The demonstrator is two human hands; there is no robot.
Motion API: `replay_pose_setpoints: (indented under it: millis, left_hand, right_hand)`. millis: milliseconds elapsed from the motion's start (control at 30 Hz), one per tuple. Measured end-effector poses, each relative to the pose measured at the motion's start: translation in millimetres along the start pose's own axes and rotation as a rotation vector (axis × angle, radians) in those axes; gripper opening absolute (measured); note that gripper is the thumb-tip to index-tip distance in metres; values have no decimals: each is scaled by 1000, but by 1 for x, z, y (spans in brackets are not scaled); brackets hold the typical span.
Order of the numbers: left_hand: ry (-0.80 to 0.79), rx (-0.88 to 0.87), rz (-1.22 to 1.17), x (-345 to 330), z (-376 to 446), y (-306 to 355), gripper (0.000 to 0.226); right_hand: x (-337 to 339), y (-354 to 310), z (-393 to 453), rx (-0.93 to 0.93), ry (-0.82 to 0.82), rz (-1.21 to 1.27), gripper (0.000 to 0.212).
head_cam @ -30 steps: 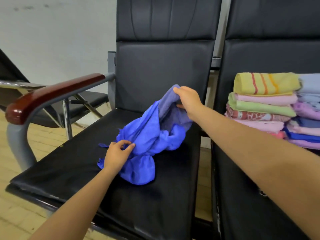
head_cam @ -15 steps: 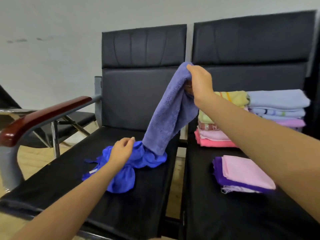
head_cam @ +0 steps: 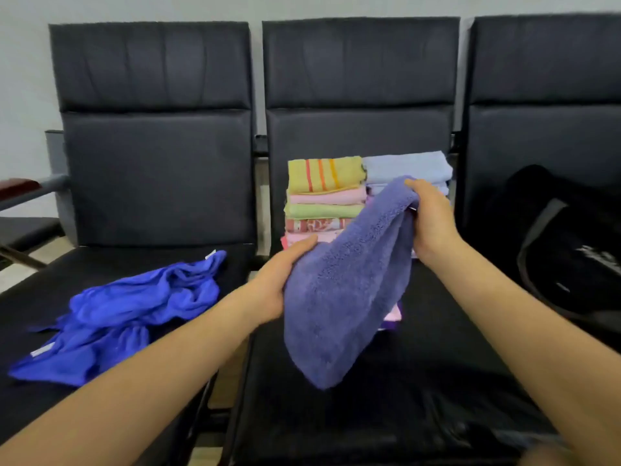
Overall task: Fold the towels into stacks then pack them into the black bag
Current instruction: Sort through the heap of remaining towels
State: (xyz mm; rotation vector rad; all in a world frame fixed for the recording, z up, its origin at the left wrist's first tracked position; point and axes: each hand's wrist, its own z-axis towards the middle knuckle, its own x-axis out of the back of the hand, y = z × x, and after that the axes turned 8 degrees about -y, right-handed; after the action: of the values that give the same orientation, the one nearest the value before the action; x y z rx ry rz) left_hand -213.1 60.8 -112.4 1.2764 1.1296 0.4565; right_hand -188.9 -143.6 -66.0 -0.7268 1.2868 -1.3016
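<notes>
head view: fluffy slate-purple terry towel [head_cam: 346, 290] hangs over the middle black seat [head_cam: 336, 418]
left hand [head_cam: 280, 284]: fingers clamped on towel's left edge
right hand [head_cam: 428, 213]: fingers pinch top corner
black duffel bag [head_cam: 568, 250]: right seat
risk: limp drape snags folded towel stacks [head_cam: 353, 196] behind; topples them

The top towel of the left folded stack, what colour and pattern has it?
Yellow towel with red and orange stripes, clearest in the head view.
</notes>
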Motion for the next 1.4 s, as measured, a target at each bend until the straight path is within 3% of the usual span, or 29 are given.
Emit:
replay_pose_setpoints:
  millis: [67,167,367,467,533,600,667,733,833,933,1000,1100,1167,1233,1267,1333,1400]
  left_hand:
    - [-17,35,98,4,0,-14,21]
    - [-4,96,209,12,-3,-30,24]
    - [179,-110,398,7,1,-35,23]
    - [191,-168,451,-2,3,-32,21]
    - [174,-189,468,-9,1,-31,23]
    - [165,-223,474,-13,2,-31,32]
    - [172,-249,482,-18,1,-29,29]
    - [199,-265,466,-22,1,-28,25]
    - [235,-282,460,-26,-2,-25,23]
    - [273,-326,517,-28,-6,-21,20]
    - [294,-365,531,-30,-9,-16,18]
    - [285,-426,507,-39,-17,-7,19]
    - [262,-463,460,-47,-21,1,20]
    - [171,-412,270,-54,-22,10,20]
    - [95,-352,142,-58,-24,15,29]
    - [5,-247,-1,-62,-22,23,46]
    - [-22,-188,-14,-65,-14,29,38]
  right_hand:
    - [32,26,-13,-75,-7,-40,18]
    - [59,52,-30,-234,-163,-234,22]
    - [70,62,-46,-595,-545,-423,19]
    - [72,62,-55,-713,-635,-709,30]
    - [76,64,-56,-719,-642,-695,42]
    - [81,65,-56,-726,-646,-491,47]
    - [82,65,-56,-729,-610,-257,34]
    - [78,63,-55,-689,-608,-194,21]
    - [72,63,-53,-686,-574,-119,60]
    - [64,56,-59,-726,-485,-104,36]
    - [60,51,-64,-727,-531,-150,21]
    - [56,43,-69,-621,-557,-213,43]
    - [54,30,-68,-495,-534,-85,32]
    - [47,14,-68,-444,-489,36,18]
    - [44,8,-66,-436,-472,63,22]
    - [39,4,-60,-387,-411,65,53]
    - [37,3,-59,-398,-372,109,65]
